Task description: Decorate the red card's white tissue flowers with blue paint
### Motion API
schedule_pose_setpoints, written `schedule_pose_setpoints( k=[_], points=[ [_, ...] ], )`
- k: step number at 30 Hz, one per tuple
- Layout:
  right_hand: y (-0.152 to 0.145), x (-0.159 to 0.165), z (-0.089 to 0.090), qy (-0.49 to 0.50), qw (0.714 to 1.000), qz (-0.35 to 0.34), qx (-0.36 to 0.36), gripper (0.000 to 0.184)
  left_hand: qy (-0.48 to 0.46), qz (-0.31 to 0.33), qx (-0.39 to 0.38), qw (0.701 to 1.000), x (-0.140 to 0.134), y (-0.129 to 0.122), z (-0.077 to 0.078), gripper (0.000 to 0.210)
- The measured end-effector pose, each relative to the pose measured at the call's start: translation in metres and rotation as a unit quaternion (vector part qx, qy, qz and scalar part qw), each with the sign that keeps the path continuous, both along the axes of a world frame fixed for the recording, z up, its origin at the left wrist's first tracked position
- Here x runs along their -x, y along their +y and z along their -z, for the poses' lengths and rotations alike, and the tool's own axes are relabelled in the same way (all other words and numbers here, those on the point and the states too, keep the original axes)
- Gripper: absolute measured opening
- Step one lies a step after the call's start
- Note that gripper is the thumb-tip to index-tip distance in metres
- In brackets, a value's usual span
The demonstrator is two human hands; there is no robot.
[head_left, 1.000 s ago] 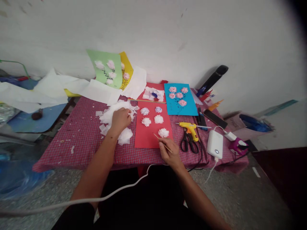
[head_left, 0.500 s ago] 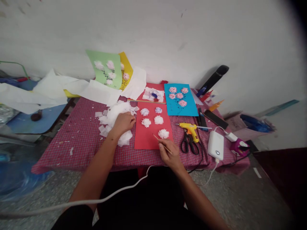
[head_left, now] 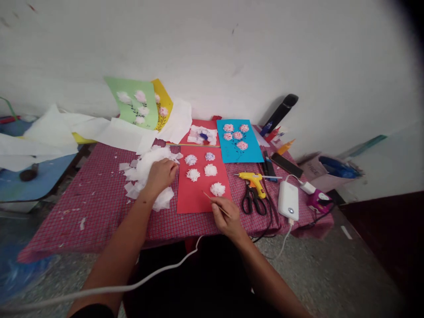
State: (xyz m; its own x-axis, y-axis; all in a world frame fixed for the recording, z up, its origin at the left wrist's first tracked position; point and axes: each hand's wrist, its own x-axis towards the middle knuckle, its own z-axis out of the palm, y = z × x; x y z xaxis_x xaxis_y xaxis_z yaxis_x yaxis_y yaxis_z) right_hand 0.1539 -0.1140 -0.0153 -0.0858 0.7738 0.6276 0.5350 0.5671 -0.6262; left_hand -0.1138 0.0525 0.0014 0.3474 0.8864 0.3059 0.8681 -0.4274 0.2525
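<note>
Between the fingers of my right hand is a thin paintbrush, its tip over the red paper. White tissue-paper flowers sit on that sheet, one just above the brush; two at the top, such as this speckled flower, carry purple-blue dots. My left hand rests on a heap of white tissue paper left of the sheet, fingers curled in; whether anything is pinched there is hidden. Behind the red paper lies a tissue with a dark blue paint blot.
A yellow glue gun and black scissors lie right of the red paper, near a white power bank. A blue card with pink flowers lies behind. Green and yellow cards lean on the wall. A white cable crosses my lap.
The whole view has shifted, so the table appears a little further left and lower. Both hands keep nearly the same places over the tissue heap and the red paper.
</note>
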Motion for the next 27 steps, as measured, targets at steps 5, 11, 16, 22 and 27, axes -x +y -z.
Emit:
schedule_pose_setpoints(
  k=[5,11,16,22,27],
  points=[
    [0.0,0.0,0.0,-0.001,1.0,0.003,-0.001,0.02,-0.046,-0.04,-0.022,0.998,0.002,0.002,0.001,0.028],
    [0.0,0.0,-0.002,-0.002,1.0,0.003,-0.002,0.021,-0.094,-0.059,-0.038,0.993,0.002,0.002,0.001,0.025],
    [0.001,0.001,-0.002,-0.002,1.0,0.007,-0.006,0.02,-0.146,-0.057,-0.043,0.987,-0.003,0.0,0.004,0.044],
    [0.001,0.001,-0.004,-0.004,1.0,0.006,0.001,0.019,-0.127,0.046,-0.002,0.991,-0.012,-0.001,0.012,0.043],
    [0.0,0.001,-0.005,0.004,1.0,0.004,0.003,0.019,-0.083,0.089,0.027,0.992,-0.011,0.0,0.016,0.044]
  ],
)
